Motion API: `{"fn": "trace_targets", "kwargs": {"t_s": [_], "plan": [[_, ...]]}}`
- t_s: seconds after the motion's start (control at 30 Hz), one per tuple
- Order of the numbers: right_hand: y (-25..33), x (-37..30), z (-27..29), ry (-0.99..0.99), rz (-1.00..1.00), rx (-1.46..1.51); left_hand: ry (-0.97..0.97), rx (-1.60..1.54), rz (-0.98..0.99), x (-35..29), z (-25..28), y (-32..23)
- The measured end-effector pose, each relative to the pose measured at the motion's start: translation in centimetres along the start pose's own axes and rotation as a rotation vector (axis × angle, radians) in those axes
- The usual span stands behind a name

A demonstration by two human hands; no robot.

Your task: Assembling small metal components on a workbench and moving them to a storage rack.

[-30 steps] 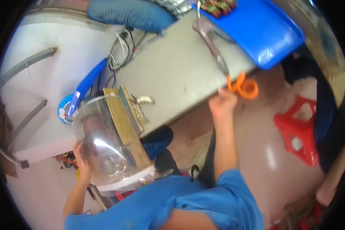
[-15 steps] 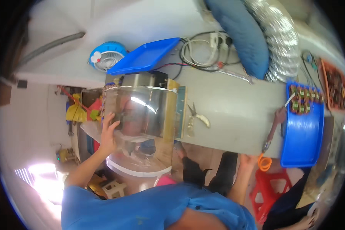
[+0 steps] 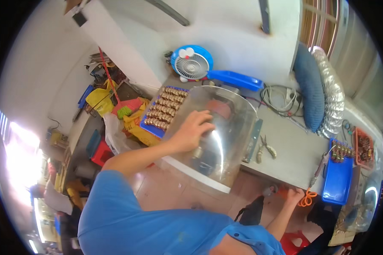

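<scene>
A clear curved plastic cover (image 3: 238,140) stands over a dark machine on the bench, with a white strip along its lower edge. My left hand (image 3: 193,131) lies against the left part of this cover, fingers apart and slightly bent, holding nothing that I can see. My right hand (image 3: 294,195) is low at the bench's front edge, beside an orange coiled hose (image 3: 307,198). Its fingers are too small and partly hidden to read. Above it, the hose's air gun (image 3: 318,171) leans against a blue tray (image 3: 338,180) with several copper-wound parts (image 3: 340,151) at its far end.
Left of the cover is a blue tray filled with rows of copper-coloured parts (image 3: 166,108). Pliers (image 3: 267,147) lie on the bench (image 3: 285,163). Behind stand a blue fan (image 3: 192,63) and coiled cables (image 3: 281,100). A silver duct (image 3: 331,93) and an orange basket (image 3: 364,148) are at right.
The view has swung left, bringing the tray of copper parts into sight. My left hand has moved from the cover's left edge further up onto it. My right hand stays near the bench's front edge.
</scene>
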State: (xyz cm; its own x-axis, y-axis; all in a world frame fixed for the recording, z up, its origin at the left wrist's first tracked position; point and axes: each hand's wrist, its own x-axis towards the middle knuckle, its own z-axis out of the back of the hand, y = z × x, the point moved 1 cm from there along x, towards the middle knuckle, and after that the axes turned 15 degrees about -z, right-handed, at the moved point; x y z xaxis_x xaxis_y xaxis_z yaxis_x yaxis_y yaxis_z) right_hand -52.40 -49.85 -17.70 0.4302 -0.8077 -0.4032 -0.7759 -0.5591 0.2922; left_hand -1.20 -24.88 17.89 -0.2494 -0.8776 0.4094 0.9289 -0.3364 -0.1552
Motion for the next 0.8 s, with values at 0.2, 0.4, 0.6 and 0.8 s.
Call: {"fn": "trace_targets", "kwargs": {"t_s": [0.2, 0.4, 0.6, 0.8], "plan": [[-5.7, -7.1, -2.1, 0.146, -0.353, -0.446, -0.284, -0.042, -0.228, -2.0, -1.8, 0.6], [-15.7, -19.4, -28.9, 0.259, 0.352, -1.298, -0.296, -0.174, -0.148, -4.0, -0.6, 2.0], [-30.0, -12.6, -40.7, 0.575, 0.602, -1.66, -0.452, -0.18, -0.137, -3.1, -3.3, 3.5], [-33.3, -9.1, -39.7, 0.824, 0.865, -1.851, -0.497, -0.315, 0.116, -10.8, -0.1, 2.4]]}}
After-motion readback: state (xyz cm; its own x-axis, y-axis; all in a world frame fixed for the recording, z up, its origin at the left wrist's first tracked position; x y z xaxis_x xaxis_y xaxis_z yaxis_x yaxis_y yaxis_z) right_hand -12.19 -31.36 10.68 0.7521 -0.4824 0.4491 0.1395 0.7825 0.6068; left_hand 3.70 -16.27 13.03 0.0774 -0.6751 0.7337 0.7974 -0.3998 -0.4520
